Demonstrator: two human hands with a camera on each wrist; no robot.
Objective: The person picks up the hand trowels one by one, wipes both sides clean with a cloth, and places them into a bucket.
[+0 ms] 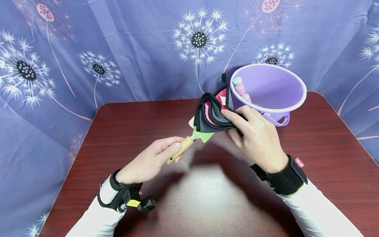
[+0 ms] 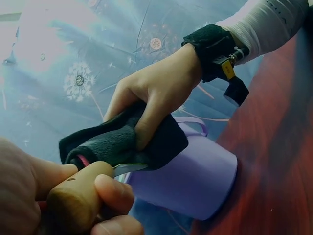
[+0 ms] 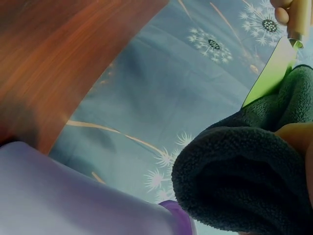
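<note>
My left hand [image 1: 151, 159] grips the wooden handle [image 1: 181, 148] of a small trowel with a green blade [image 1: 204, 135]. A folded dark grey and pink cloth [image 1: 211, 115] with black edging lies over the blade and hides most of it. My right hand [image 1: 256, 135] pinches the cloth, thumb on one side and fingers on the other. In the left wrist view, a thin strip of the blade [image 2: 131, 168] shows beneath the cloth [image 2: 110, 147]. The right wrist view shows one flat side of the green blade [image 3: 274, 73] coming out of the folds.
A lilac bucket [image 1: 272, 110] stands at the back right, close behind my right hand, its handle [image 1: 279, 120] hanging in front. Inside it several pastel chalk-like sticks [image 1: 240, 89] lean on the wall. The reddish-brown table [image 1: 133, 121] ends at a patterned blue curtain [image 1: 142, 49].
</note>
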